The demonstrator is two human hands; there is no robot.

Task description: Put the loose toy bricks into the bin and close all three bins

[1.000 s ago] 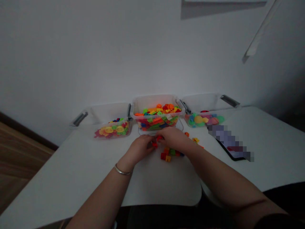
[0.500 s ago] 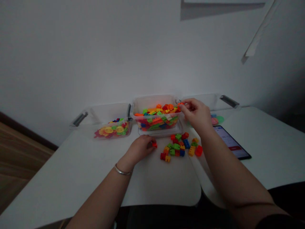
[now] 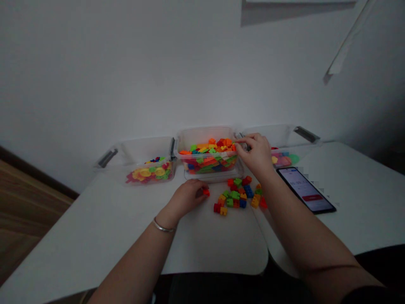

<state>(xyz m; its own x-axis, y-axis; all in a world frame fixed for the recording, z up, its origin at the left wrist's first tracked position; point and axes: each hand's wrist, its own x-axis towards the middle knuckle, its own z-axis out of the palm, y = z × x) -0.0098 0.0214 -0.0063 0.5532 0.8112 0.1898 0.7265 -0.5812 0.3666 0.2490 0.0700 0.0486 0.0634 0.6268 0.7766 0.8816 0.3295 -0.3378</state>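
My left hand [image 3: 190, 196] rests on the table left of the loose blocks, with thumb and fingers closed on a small red-orange building block [image 3: 206, 192]. At the right end of the clear middle box [image 3: 209, 156], my right hand [image 3: 256, 154] reaches over the rim. Its thumb and index finger are pinched at an orange building block [image 3: 234, 147], mostly hidden among the others. Colourful blocks heap up inside this box. A loose group of red, green, yellow and blue blocks [image 3: 234, 195] lies on the table between my hands, partly behind my right forearm.
A clear box [image 3: 150, 172] with yellow, pink and green pieces stands on the left. Another clear box [image 3: 286, 158] stands behind my right hand. A phone [image 3: 306, 190] with a lit screen lies to the right. The wall [image 3: 202, 63] rises behind the boxes.
My right hand has moved slightly left and down, from above the box's right rim to the blocks just inside it. My left hand keeps its place with the red-orange block.
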